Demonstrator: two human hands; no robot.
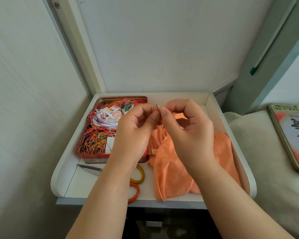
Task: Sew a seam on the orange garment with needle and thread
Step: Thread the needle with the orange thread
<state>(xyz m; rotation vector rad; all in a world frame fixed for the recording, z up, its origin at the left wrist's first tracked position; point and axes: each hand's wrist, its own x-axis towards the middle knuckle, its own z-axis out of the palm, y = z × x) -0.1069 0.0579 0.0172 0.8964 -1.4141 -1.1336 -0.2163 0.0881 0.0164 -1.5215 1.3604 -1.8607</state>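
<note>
I see needle [157, 112] upright between left hand [136, 128] and right hand [185, 128], both pinching; orange garment [171, 169] below fingertips.

Orange garment [173, 169]: thin matt cloth — creased
Red rectangular tin [100, 156]: glossy painted metal
Scissors [136, 180], lower centre: glossy plastic handles — metal blades

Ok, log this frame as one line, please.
left hand: pinches thin dark needle | right hand: pinches at needle, thread unclear | crumpled orange fabric garment: on white tray | seam: not visible
</note>
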